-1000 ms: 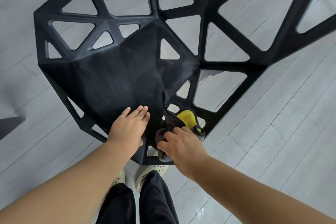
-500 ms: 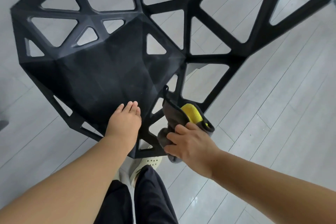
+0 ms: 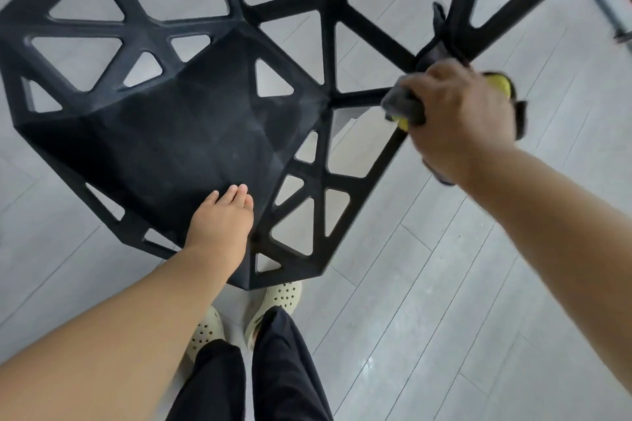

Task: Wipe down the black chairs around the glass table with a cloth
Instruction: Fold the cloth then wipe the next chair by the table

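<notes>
Black cut-out chair [image 3: 191, 133] right below, standing on grey plank floor [image 3: 444, 284]. Left hand [image 3: 222, 219] flat on the seat's front edge, fingers straight, holding nothing. Right hand [image 3: 458, 113] wrapped tight round a grey-and-yellow cloth [image 3: 400, 102], pressing it on a strut at the chair's right side. Cream clogs [image 3: 284, 297] tucked under the front.

Grey plank floor [image 3: 444, 284]; cream perforated clogs [image 3: 284, 296] and black trousers [image 3: 290, 369] at bottom centre of frame.
</notes>
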